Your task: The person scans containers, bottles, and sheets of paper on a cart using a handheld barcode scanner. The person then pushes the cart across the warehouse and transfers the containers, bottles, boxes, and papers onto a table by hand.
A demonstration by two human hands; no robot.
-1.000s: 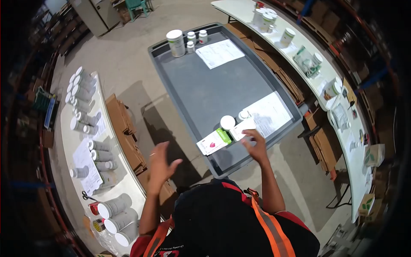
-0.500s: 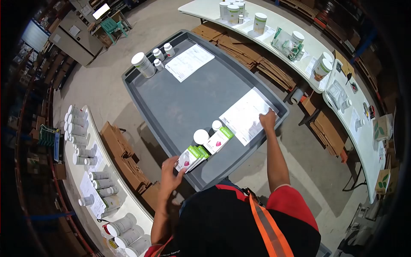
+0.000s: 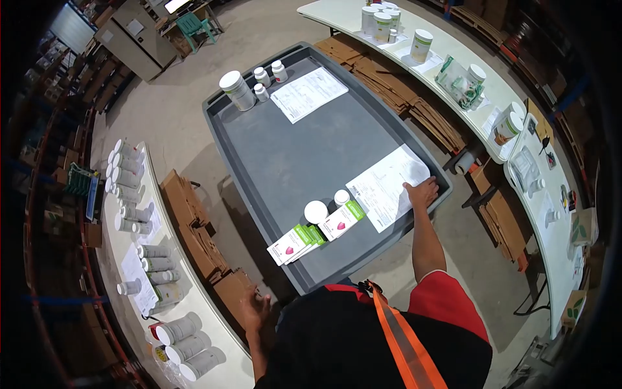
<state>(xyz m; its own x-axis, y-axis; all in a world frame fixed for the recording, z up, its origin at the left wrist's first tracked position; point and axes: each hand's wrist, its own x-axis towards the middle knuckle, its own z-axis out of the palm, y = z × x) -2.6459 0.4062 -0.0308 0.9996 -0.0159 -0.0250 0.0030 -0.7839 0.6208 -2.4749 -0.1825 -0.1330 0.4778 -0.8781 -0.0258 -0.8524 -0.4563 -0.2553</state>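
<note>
My right hand (image 3: pixel 422 192) is at the right edge of a printed sheet of paper (image 3: pixel 382 185), its fingers curled on that edge near the rim of the grey tray-topped cart (image 3: pixel 285 159). The sheet's corner bulges upward there. My left hand (image 3: pixel 254 308) is off the cart, low at the left, with its fingers apart and nothing in it. Beside the sheet lie white-and-green boxes (image 3: pixel 289 244), one of them a separate box (image 3: pixel 342 220) nearer the paper. A white-lidded tub (image 3: pixel 315 212) and a small white bottle (image 3: pixel 341 197) stand behind the boxes.
At the cart's far end are a large tub (image 3: pixel 237 91), several small bottles (image 3: pixel 261 76) and another printed sheet (image 3: pixel 309 94). A white table (image 3: pixel 150 194) with tubs runs along the left; another table (image 3: pixel 447 87) curves along the right. Flattened cardboard (image 3: pixel 194 220) is stored below.
My left hand has let go of the boxes and dropped down, off the cart. My right hand has slid slightly toward me along the sheet's edge. The whole view has shifted.
</note>
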